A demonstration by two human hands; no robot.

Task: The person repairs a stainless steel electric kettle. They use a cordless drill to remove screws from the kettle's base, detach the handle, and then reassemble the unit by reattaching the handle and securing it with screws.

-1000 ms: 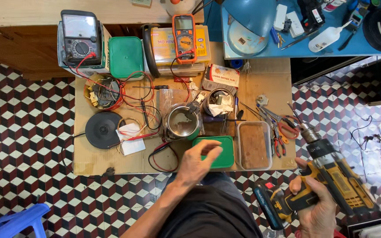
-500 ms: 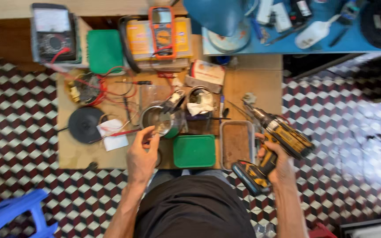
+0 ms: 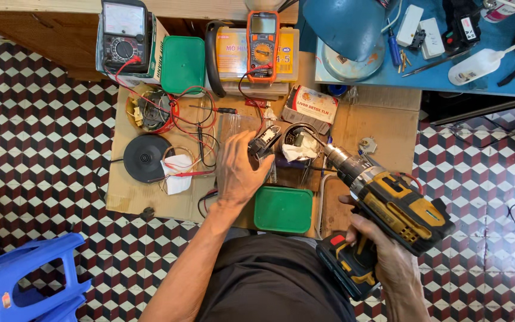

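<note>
Step in hand, as I judge it: positioning work for the driver. The left hand (image 3: 238, 170) is resting over a small black part (image 3: 264, 143) on the cardboard-covered bench (image 3: 388, 128), fingers (image 3: 251, 142) curling around its near end and pinning it down. The right hand (image 3: 388, 253) is gripping the handle of a yellow-and-black cordless drill (image 3: 391, 209), fingers clenched around the grip; the chuck (image 3: 336, 160) is pointing up-left, sitting just beside a round metal pot (image 3: 300, 145) stuffed with white paper, near the black part but not touching it.

Next move would likely call for lining the chuck tip up with the held part while the left hand is steadying it; whether a bit is fitted I cannot tell.

Count:
- cordless drill: 1
- multimeters: 2, one black analogue (image 3: 124, 36), one orange digital (image 3: 263, 45)
- green lids or boxes: 2, one at the back (image 3: 183, 64), one at the near edge (image 3: 283, 209)
- black round disc (image 3: 146, 158): 1
- blue lamp shade (image 3: 344, 27): 1
</note>
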